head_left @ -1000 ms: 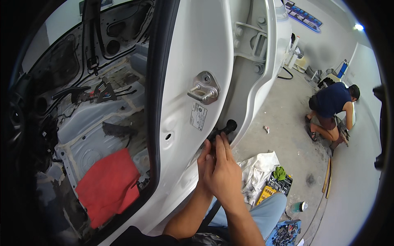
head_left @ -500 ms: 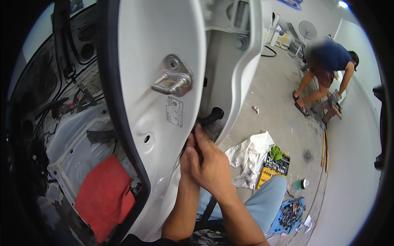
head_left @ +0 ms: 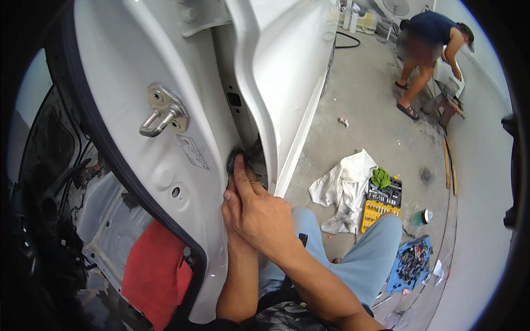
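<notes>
A black rubber boot [head_left: 236, 160], with a round collar and a ribbed sleeve, sits in the gap between the white car body pillar [head_left: 204, 116] and the white door [head_left: 287, 71]. My right hand [head_left: 265, 218] presses its stretched index finger on the collar, with another finger close beside it. Mostly behind it is my left hand [head_left: 229, 212], low against the pillar; its fingers are largely hidden. A metal door striker [head_left: 165, 113] is bolted to the pillar, up and left of my hands.
Left lies the stripped car interior with a red cloth [head_left: 152, 270]. Right on the floor are a white cloth [head_left: 345, 182], a socket set [head_left: 381, 212], a green-labelled jar [head_left: 422, 217] and a blue cloth [head_left: 395, 281] bearing small dark parts. A co-worker [head_left: 430, 44] bends over a stand.
The view has swung, so the pillar stands further left and more of the door shows. The boot's collar now lies against the pillar under my right fingers; before, its ribbed sleeve stuck out sideways.
</notes>
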`<action>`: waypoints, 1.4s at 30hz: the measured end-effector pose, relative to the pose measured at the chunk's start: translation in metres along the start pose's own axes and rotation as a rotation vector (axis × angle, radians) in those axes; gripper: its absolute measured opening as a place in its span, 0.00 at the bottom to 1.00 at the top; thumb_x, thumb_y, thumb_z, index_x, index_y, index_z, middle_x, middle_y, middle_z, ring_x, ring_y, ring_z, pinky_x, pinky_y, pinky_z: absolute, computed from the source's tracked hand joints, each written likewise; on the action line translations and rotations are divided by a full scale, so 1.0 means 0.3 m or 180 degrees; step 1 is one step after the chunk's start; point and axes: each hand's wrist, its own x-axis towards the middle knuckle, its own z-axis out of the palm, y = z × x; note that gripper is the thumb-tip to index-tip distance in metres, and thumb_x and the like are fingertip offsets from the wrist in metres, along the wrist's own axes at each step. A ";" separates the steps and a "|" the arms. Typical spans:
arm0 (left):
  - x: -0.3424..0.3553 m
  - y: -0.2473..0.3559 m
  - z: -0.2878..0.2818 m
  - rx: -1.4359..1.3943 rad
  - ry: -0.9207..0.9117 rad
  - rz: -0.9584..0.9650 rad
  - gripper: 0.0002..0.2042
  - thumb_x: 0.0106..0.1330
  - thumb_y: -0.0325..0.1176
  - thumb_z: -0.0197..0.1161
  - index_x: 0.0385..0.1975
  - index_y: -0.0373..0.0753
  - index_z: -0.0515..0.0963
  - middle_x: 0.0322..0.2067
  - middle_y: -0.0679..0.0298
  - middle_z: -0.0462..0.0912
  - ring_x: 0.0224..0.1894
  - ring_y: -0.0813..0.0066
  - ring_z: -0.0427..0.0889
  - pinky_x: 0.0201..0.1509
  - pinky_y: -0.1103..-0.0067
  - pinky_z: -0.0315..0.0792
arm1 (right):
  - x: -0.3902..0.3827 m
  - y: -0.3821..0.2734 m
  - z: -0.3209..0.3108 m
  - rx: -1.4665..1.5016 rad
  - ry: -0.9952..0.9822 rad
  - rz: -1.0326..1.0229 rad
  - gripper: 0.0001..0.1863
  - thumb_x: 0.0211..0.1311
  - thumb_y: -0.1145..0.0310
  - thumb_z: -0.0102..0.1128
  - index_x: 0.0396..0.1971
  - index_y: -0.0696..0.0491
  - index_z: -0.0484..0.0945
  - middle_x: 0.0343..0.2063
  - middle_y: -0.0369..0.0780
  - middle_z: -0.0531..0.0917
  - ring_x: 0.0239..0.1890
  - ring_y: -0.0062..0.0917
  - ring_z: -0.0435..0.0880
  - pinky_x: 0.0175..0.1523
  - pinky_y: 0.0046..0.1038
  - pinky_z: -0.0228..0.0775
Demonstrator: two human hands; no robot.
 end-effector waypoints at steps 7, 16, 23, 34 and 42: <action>0.021 -0.015 0.023 0.0497 0.0182 0.0186 0.25 0.78 0.50 0.41 0.67 0.43 0.66 0.56 0.64 0.76 0.53 0.73 0.75 0.58 0.75 0.69 | 0.000 0.020 -0.028 0.0430 -0.0114 0.0195 0.29 0.66 0.53 0.56 0.64 0.48 0.70 0.51 0.48 0.82 0.38 0.43 0.86 0.41 0.37 0.80; 0.008 0.023 0.037 0.0209 0.0717 -0.0054 0.22 0.76 0.49 0.46 0.60 0.43 0.73 0.49 0.63 0.80 0.43 0.73 0.75 0.51 0.68 0.68 | 0.001 0.024 -0.041 0.0507 -0.0105 0.0002 0.30 0.65 0.51 0.58 0.66 0.41 0.67 0.37 0.46 0.85 0.30 0.40 0.86 0.35 0.38 0.79; 0.009 0.013 -0.011 0.0152 0.0358 -0.0102 0.19 0.75 0.47 0.49 0.55 0.43 0.76 0.46 0.64 0.81 0.38 0.74 0.74 0.47 0.70 0.67 | -0.009 0.013 -0.049 0.0467 -0.0028 -0.0023 0.28 0.65 0.52 0.55 0.64 0.45 0.70 0.43 0.44 0.84 0.36 0.36 0.86 0.40 0.34 0.80; -0.055 -0.009 0.048 0.0137 0.0287 0.0153 0.14 0.74 0.43 0.53 0.47 0.43 0.78 0.41 0.66 0.82 0.32 0.76 0.72 0.40 0.75 0.63 | -0.494 0.615 -0.566 0.0755 0.0147 0.0687 0.03 0.58 0.72 0.66 0.27 0.55 0.83 0.22 0.38 0.83 0.22 0.26 0.80 0.29 0.27 0.72; -0.044 -0.047 0.161 0.0617 0.0916 0.0327 0.19 0.69 0.55 0.55 0.46 0.46 0.77 0.35 0.70 0.80 0.32 0.78 0.72 0.38 0.76 0.60 | -0.570 2.057 -0.612 -0.0416 0.1442 0.3086 0.23 0.56 0.54 0.69 0.39 0.61 0.80 0.27 0.44 0.84 0.29 0.30 0.83 0.36 0.32 0.74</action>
